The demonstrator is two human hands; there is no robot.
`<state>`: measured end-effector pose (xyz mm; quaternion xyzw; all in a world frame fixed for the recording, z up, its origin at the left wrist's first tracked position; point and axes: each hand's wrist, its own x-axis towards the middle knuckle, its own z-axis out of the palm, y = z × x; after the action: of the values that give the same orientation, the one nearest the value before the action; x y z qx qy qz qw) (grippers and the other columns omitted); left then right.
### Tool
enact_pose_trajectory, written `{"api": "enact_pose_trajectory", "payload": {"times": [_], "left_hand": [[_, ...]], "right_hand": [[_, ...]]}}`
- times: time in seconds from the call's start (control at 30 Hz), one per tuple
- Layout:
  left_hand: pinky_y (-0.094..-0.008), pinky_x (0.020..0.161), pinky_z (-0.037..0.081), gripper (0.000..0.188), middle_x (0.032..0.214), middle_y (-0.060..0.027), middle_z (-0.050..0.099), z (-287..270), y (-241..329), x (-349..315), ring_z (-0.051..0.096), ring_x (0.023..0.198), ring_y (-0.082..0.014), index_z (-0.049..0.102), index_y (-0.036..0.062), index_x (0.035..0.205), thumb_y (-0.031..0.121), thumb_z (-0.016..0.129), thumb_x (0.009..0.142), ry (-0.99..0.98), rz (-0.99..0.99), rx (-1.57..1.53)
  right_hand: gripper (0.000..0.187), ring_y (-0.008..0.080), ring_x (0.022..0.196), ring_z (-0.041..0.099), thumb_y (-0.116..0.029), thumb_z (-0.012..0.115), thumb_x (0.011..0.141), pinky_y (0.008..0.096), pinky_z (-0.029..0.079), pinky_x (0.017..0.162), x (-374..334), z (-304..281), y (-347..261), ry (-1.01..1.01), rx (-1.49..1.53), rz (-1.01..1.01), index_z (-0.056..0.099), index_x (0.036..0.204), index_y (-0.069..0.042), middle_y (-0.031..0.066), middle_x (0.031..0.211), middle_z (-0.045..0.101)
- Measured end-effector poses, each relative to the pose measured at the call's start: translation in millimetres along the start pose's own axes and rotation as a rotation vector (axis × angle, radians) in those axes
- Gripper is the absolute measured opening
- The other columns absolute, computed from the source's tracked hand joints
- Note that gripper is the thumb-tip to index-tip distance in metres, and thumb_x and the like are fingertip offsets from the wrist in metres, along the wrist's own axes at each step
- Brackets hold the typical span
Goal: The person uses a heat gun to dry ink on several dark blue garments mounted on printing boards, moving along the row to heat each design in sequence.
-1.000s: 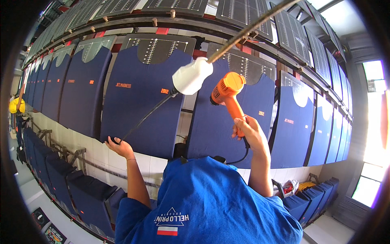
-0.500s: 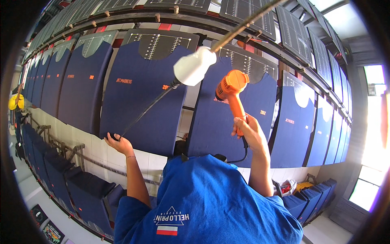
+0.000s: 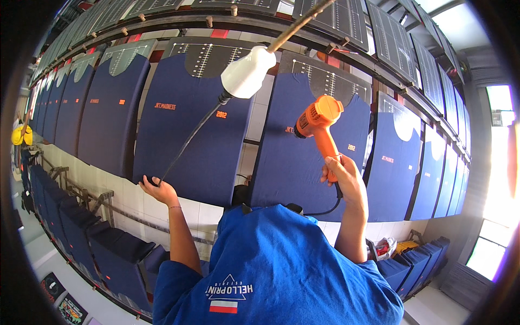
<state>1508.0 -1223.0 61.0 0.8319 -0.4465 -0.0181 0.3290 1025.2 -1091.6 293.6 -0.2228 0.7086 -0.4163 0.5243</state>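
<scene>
My right hand (image 3: 346, 179) is wrapped round the handle of an orange heat gun (image 3: 320, 120). Its dark nozzle points left, over the small orange print on a navy shirt (image 3: 303, 173) stretched on a board. A black cord (image 3: 340, 196) leaves the base of the handle. At the lower left corner of another navy shirt (image 3: 189, 146), my left hand (image 3: 158, 190) has its fingers curled on a thin black cable (image 3: 190, 140). That cable runs up to a white plug connector (image 3: 248, 72), which hangs from a brown cord (image 3: 298, 24) in front of the boards.
Rows of printing boards (image 3: 211, 57) with white ruler marks stretch left and right on dark rails (image 3: 254, 19). More shirt-covered boards (image 3: 116, 254) stand behind me at lower left. A yellow object (image 3: 21, 135) is at far left, and bright windows (image 3: 495, 216) are at right.
My right hand and the heat gun have moved right and slightly down. The white connector has swung a little left and up. My left hand stays nearly where it was.
</scene>
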Motion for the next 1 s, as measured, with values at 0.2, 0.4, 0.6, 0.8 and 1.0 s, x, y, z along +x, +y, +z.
{"api": "enact_pose_trajectory", "payload": {"times": [0.2,0.4,0.6,0.8,1.0], "left_hand": [[-0.0477,0.116,0.027,0.043,0.152,-0.0265,0.029,-2.5,6.3,-1.6,0.028,0.142,-0.0392,0.047,-0.0004,0.137,0.023,0.043,0.101,-0.009,-0.023,-0.018],[-0.0476,0.117,0.025,0.044,0.152,-0.0265,0.029,-1.6,1.4,-1.7,0.028,0.142,-0.039,0.047,-0.0003,0.137,0.024,0.042,0.101,-0.007,0.014,0.041],[-0.0468,0.117,0.026,0.044,0.152,-0.0265,0.029,-1.3,4.4,-1.8,0.027,0.143,-0.0388,0.046,-0.0012,0.137,0.024,0.041,0.101,-0.021,-0.008,0.044],[-0.0475,0.115,0.029,0.044,0.15,-0.031,0.029,-7.2,-9.1,3.5,0.029,0.141,-0.0422,0.046,-0.0033,0.136,0.022,0.038,0.102,-0.086,0.091,0.082],[-0.0503,0.11,0.032,0.041,0.145,-0.0368,0.031,-38.2,-35.8,44.4,0.032,0.137,-0.0476,0.045,-0.0058,0.136,0.011,0.042,0.099,-0.123,0.321,0.205]], "right_hand": [[0.029,0.01,0.063,0.06,-0.031,0.061,0.093,0.0231,0.045,0.054,-4.0,-6.7,6.0,0.008,0.018,-0.011,0.057,0.095,-0.002,0.0023,0.07,0.058],[0.029,0.0098,0.062,0.06,-0.031,0.061,0.093,0.0225,0.045,0.053,-6.8,-14.2,7.9,0.026,0.03,-0.023,0.057,0.095,-0.002,0.0022,0.07,0.059],[0.029,0.0098,0.062,0.059,-0.032,0.06,0.094,0.0227,0.044,0.053,-9.4,-28.3,17.6,0.038,0.056,-0.062,0.057,0.096,-0.003,0.0023,0.071,0.059],[0.031,0.0103,0.064,0.06,-0.034,0.059,0.095,0.023,0.045,0.055,-16.7,-35.7,20.6,0.054,0.072,-0.052,0.056,0.096,-0.003,0.0026,0.074,0.059],[0.032,0.011,0.065,0.061,-0.034,0.058,0.096,0.0228,0.045,0.055,-26.1,-22.3,25.0,0.09,0.114,-0.051,0.056,0.102,-0.003,0.0029,0.074,0.059]]}}
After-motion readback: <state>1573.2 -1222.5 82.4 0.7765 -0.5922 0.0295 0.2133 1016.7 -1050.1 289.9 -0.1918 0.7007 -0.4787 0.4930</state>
